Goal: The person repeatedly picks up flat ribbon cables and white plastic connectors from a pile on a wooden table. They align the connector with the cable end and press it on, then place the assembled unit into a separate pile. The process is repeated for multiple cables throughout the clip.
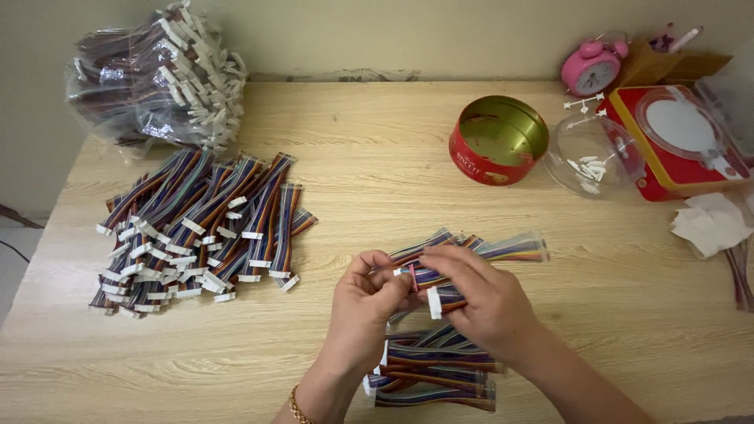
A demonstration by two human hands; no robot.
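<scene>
Your left hand [363, 302] and right hand [479, 298] meet over the wooden table [377, 157] — both sets of fingers pinch one bundle of rainbow ribbon cables [463, 255], held just above the tabletop near its front edge. More finished bundles [436, 377] lie beneath your wrists. A big loose heap of cables [200, 228] sits to the left — a red tin [497, 141] stands well behind.

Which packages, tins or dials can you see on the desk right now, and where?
Round tin: back centre, red outside, gold inside, open, on its side.
Red box: back right, yellow-trimmed with a clear window lid.
Clear plastic bags: back left corner, stuffed with ribbon cables.
Pink alarm clock: back right by the wall, round white dial.
</scene>
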